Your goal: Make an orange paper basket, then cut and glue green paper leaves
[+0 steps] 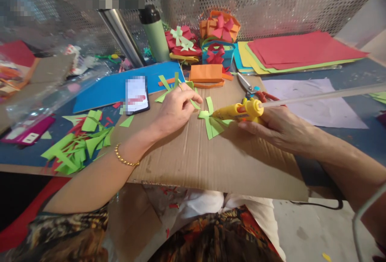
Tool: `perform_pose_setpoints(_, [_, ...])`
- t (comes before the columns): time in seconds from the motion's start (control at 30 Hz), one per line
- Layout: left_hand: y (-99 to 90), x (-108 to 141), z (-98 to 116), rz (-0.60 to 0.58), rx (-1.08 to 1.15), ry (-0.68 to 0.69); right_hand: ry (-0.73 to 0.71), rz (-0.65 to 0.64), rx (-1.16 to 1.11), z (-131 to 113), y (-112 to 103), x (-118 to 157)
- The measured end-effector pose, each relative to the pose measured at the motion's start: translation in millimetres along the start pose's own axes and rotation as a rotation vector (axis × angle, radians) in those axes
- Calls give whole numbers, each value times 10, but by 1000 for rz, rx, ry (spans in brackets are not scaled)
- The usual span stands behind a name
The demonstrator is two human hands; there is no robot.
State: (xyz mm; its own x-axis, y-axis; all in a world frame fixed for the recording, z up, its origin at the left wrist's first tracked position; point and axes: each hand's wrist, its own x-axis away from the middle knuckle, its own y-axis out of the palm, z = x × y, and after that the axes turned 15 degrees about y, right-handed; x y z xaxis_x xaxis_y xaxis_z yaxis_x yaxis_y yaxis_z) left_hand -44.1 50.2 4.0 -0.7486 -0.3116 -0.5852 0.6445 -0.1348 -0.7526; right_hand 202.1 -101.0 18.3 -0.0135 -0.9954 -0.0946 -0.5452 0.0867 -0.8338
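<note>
My right hand (268,127) is wrapped round a yellow glue gun (238,111), a clear glue stick (319,95) jutting from its back. The gun's nozzle meets the middle of a light green paper bow (212,123) lying on the cardboard sheet (181,161). Left of the bow, my left hand (179,107) is closed with its fingers bent. A bit of green paper shows under its index finger; whether the fingers grip it is unclear. Several green paper strips (164,83) lie just behind that hand.
Scissors (249,85) with red handles lie behind the glue gun. A phone (137,95) and a heap of green scraps (72,149) are at left. Behind stand folded paper bags (220,27), a green bottle (155,33), a steel flask (123,37) and red paper sheets (307,49).
</note>
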Motion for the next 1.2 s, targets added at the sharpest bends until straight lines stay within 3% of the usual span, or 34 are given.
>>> perform_pose_setpoints(0.3, [-13,43,120,-174,-25,69,-10,8,-6,29,17,13])
perform_pose_setpoints(1.2, [-18,46,152,-230,12,41,6,-17,-7,-10,-7,-5])
